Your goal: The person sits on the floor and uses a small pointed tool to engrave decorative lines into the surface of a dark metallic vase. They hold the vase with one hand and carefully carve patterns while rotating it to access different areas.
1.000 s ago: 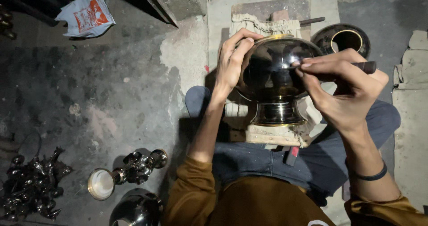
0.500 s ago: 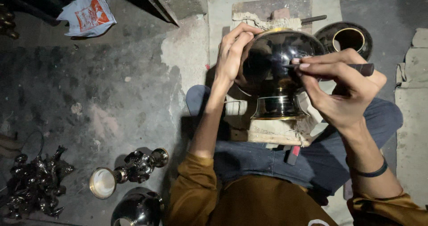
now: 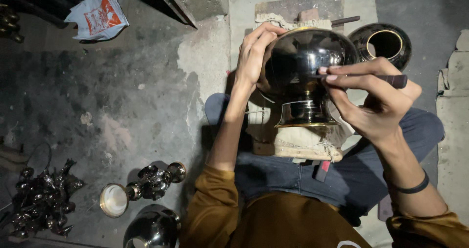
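A glossy black footed metal vase (image 3: pixel 307 67) lies on its side on a cloth-wrapped wooden block (image 3: pixel 298 143) in my lap. My left hand (image 3: pixel 256 55) cups the vase's round body on its left side and steadies it. My right hand (image 3: pixel 373 99) pinches a thin dark engraving tool (image 3: pixel 386 78), whose tip touches the vase's right flank near the neck. The vase's flared foot with a brass rim points toward me.
A second black bowl-shaped piece with a brass rim (image 3: pixel 383 43) sits at the upper right. On the floor to the lower left lie an ornate black goblet piece (image 3: pixel 141 185), another round black vessel (image 3: pixel 151 228) and a heap of dark metal parts (image 3: pixel 41 199). A white plastic bag (image 3: pixel 96 17) lies far left.
The vase and both hands have shifted slightly up in view. My right hand's tool stays against the vase's side, moved a little along the surface.
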